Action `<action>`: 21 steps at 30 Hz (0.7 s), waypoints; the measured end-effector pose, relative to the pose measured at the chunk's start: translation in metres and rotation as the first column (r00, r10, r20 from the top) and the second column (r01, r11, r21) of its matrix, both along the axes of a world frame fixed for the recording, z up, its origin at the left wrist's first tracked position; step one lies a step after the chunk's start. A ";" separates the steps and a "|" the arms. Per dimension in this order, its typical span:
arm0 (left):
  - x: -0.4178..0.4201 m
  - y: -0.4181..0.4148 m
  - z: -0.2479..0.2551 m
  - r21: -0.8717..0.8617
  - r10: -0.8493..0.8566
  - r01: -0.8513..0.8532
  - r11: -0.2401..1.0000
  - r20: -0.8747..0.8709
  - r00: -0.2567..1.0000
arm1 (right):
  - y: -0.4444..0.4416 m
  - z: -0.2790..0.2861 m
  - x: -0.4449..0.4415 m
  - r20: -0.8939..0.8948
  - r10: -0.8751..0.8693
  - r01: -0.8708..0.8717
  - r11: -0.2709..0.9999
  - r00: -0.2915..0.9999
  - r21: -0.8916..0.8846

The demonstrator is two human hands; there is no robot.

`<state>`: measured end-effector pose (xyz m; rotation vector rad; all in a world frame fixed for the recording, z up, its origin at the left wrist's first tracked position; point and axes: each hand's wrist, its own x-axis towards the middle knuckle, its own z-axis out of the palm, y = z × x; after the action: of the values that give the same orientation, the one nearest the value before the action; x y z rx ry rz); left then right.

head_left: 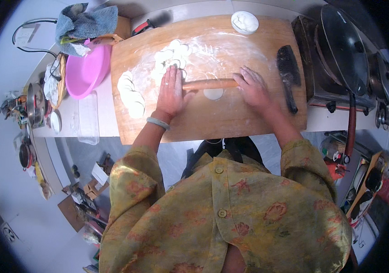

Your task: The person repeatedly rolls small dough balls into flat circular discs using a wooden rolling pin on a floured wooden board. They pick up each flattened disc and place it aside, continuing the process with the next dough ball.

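A wooden rolling pin (211,84) lies across the upper edge of a small round of dough (213,94) on a floured wooden board (228,123). My left hand (172,92) rests flat over the pin's left end, fingers stretched forward beside a heap of small dough pieces (174,51). My right hand (252,85) lies on the pin's right end with its fingers loosely curled. To the left, overlapping dough wrappers (131,95) form a row. A white bowl of flour (245,22) stands at the board's far edge.
A dark-bladed cleaver (288,68) lies on the board's right side. Beyond it is a gas stove (317,92) with a lidded pan (344,51), its handle jutting forward. A pink basin (90,71), a blue towel (85,24) and a clear plastic container (88,117) are at the left.
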<state>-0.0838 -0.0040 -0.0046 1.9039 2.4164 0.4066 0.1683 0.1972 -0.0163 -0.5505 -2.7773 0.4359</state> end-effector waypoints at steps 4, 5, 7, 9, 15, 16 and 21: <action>0.023 -0.039 -0.007 -0.075 -0.048 0.052 0.996 0.054 0.997 | -0.026 0.005 0.022 -0.050 0.040 -0.039 0.999 0.998 0.016; 0.025 -0.045 -0.006 -0.092 -0.053 0.057 0.994 0.054 0.997 | -0.033 0.007 0.023 -0.065 0.040 -0.040 0.999 0.997 0.012; 0.030 -0.054 -0.004 -0.124 -0.056 0.063 0.990 0.060 0.997 | -0.041 0.009 0.023 -0.086 0.040 -0.043 0.999 0.995 -0.033; 0.032 -0.053 0.000 -0.142 -0.023 0.035 0.989 0.084 0.996 | -0.045 0.010 0.022 -0.105 0.031 -0.043 0.992 0.994 -0.119; 0.035 -0.051 0.012 -0.162 -0.018 0.036 0.986 0.107 0.994 | -0.037 0.004 0.032 -0.029 -0.041 0.037 0.991 0.999 -0.130; 0.037 -0.045 0.011 -0.186 -0.023 0.043 0.982 0.109 0.994 | -0.036 0.002 0.034 -0.035 -0.038 0.034 0.993 0.999 -0.110; 0.030 -0.016 -0.005 -0.109 0.040 -0.037 0.993 0.021 0.999 | -0.024 0.010 0.018 -0.064 -0.022 0.019 0.999 0.998 -0.048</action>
<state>-0.0536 -0.0197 -0.0091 1.8017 2.4103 0.2912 0.1867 0.1732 -0.0065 -0.5647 -2.7037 0.5071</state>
